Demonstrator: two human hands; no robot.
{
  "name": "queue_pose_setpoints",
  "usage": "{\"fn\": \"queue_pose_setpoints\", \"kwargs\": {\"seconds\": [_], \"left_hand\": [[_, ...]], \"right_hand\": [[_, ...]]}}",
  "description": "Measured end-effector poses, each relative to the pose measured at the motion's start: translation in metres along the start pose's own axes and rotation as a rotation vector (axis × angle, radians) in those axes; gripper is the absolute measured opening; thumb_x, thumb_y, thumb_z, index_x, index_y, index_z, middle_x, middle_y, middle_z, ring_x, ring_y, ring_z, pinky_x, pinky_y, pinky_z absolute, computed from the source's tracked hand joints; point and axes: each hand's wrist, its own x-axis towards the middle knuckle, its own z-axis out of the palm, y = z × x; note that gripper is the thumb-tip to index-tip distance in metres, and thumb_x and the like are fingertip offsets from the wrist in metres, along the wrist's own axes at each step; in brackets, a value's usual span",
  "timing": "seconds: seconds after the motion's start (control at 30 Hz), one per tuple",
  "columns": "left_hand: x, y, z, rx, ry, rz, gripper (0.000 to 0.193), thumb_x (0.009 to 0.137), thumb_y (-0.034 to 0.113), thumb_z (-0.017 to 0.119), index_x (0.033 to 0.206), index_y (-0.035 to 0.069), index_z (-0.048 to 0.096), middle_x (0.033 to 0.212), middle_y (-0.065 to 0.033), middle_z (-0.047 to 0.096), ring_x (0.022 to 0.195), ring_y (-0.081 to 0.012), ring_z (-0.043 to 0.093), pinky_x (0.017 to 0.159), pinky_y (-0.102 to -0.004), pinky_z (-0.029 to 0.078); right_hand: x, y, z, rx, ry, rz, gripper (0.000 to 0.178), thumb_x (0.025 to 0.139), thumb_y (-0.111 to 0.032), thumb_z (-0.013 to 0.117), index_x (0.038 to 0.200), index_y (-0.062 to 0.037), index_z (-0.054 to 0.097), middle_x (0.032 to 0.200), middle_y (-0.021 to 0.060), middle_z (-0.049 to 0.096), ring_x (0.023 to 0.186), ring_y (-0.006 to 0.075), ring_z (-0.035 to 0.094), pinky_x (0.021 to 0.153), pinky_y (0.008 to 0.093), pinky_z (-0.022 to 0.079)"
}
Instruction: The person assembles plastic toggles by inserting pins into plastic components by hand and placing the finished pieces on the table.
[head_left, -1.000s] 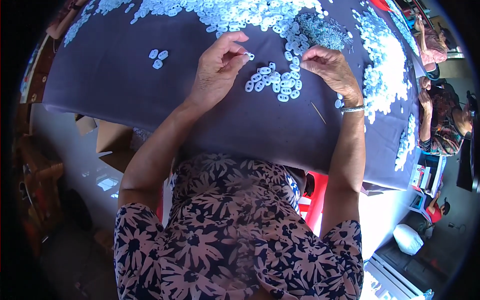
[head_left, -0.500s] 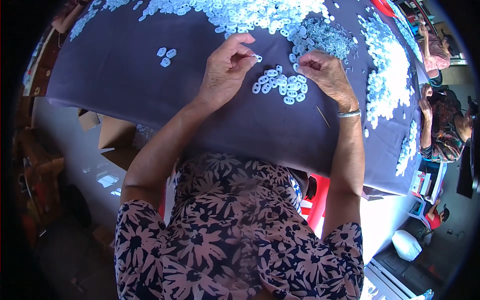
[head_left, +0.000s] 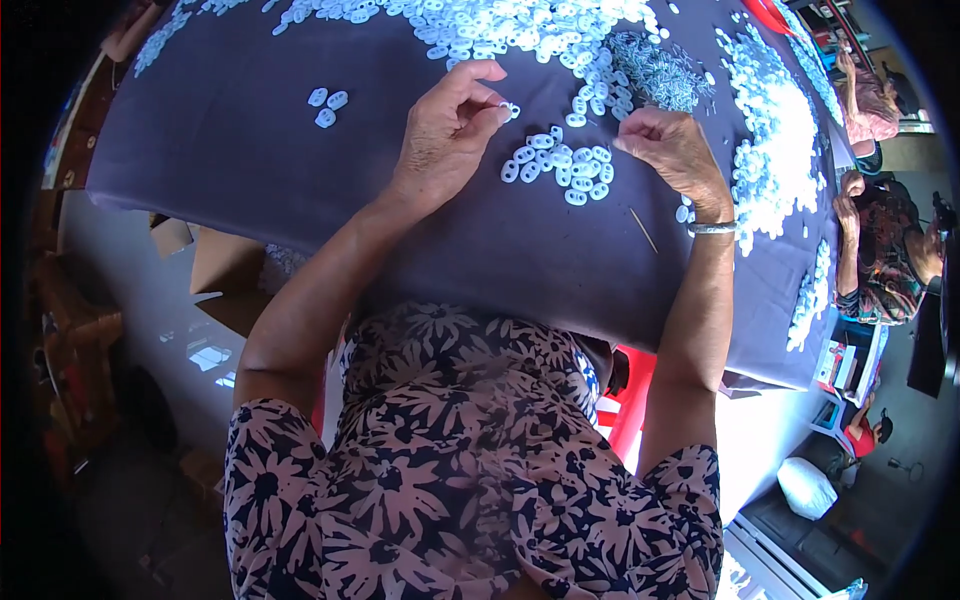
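Between the thumb and forefinger of my left hand (head_left: 447, 125) is a small white two-holed plastic piece (head_left: 512, 111), held just above the dark tablecloth (head_left: 480, 262). My right hand (head_left: 675, 155) is closed in a pinch; whatever its fingertips hold, if anything, is too small to make out. It hovers right of a loose cluster of white two-holed pieces (head_left: 568, 172). Directly beyond it lies a heap of tiny thin metal pins (head_left: 655, 72). A big heap of the same white pieces (head_left: 510, 28) spreads along the far side.
Three white pieces (head_left: 325, 118) lie apart on the left. Another bright heap (head_left: 778, 150) covers the right side. A thin stick (head_left: 644, 230) rests near my right wrist. Co-workers' hands (head_left: 850, 200) are at the far right. An opened cardboard box (head_left: 228, 265) stands below the table's left edge.
My right hand has shifted right, off the white pieces by the pin heap, uncovering several of them. My left hand stays nearly still with its piece.
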Motion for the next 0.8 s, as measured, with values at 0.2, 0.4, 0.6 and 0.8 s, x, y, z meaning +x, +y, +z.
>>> {"fn": "queue_pose_setpoints", "kwargs": {"seconds": [0.2, 0.4, 0.6, 0.8], "left_hand": [[0.000, 0.000, 0.001, 0.017, 0.006, -0.004, 0.031, 0.084, 0.003, 0.063, 0.113, 0.007, 0.053, 0.083, -0.0032, 0.063, 0.073, -0.0081, 0.056, 0.069, -0.0227, 0.047], [0.000, 0.000, 0.001, 0.012, -0.001, 0.007, 0.030, 0.084, 0.004, 0.064, 0.113, 0.007, 0.054, 0.083, -0.0034, 0.064, 0.073, -0.0082, 0.056, 0.070, -0.0228, 0.047], [0.000, 0.001, 0.002, 0.012, 0.004, 0.005, 0.030, 0.084, 0.003, 0.063, 0.112, 0.008, 0.055, 0.083, -0.0036, 0.064, 0.074, -0.0085, 0.057, 0.070, -0.0232, 0.047], [0.002, 0.002, 0.001, 0.021, 0.000, -0.013, 0.030, 0.083, 0.003, 0.063, 0.112, 0.008, 0.055, 0.083, -0.0037, 0.064, 0.074, -0.0084, 0.057, 0.070, -0.0230, 0.048]], "right_hand": [[-0.003, -0.012, 0.006, -0.066, -0.036, -0.011, 0.013, 0.073, -0.011, 0.068, 0.078, -0.0001, 0.065, 0.068, 0.0007, 0.059, 0.061, 0.0083, 0.052, 0.057, 0.0237, 0.043], [-0.002, -0.016, 0.011, -0.183, -0.051, -0.027, 0.014, 0.073, -0.012, 0.064, 0.078, 0.0011, 0.064, 0.066, 0.0028, 0.059, 0.060, 0.0093, 0.052, 0.056, 0.0247, 0.044], [-0.003, -0.012, 0.010, -0.053, -0.059, -0.027, 0.015, 0.073, -0.012, 0.065, 0.078, 0.0013, 0.063, 0.064, 0.0040, 0.057, 0.059, 0.0102, 0.051, 0.056, 0.0263, 0.043], [-0.005, -0.015, 0.009, -0.120, -0.069, -0.080, 0.020, 0.075, -0.019, 0.067, 0.077, 0.0012, 0.062, 0.062, 0.0036, 0.055, 0.059, 0.0107, 0.050, 0.056, 0.0268, 0.042]]}}
